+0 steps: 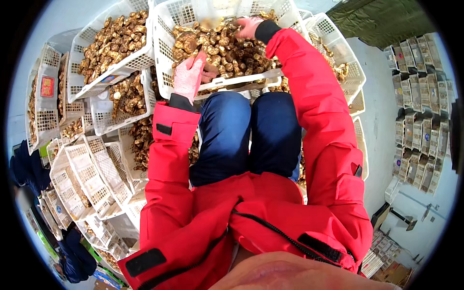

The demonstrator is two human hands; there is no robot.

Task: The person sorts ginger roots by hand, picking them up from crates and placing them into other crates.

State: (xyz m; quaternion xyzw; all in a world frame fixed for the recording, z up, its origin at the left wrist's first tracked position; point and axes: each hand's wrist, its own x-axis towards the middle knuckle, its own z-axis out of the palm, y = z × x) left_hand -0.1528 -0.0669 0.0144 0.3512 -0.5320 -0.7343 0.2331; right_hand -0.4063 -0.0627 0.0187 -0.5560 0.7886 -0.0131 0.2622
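My left hand [189, 77] in pink glove rests on near rim of white crate [166, 58], fingers loosely closed on one brown mushroom [209, 72]. My right hand [249, 27] deep in same crate, fingers curled into pile; grip unclear. Second full crate [92, 36] at left. Empty white crates [87, 179] stacked lower left, count unclear.

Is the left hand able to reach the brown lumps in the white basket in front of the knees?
Probably yes. The left hand already rests at the near edge of the white basket, touching the brown lumps, and nothing covers them.
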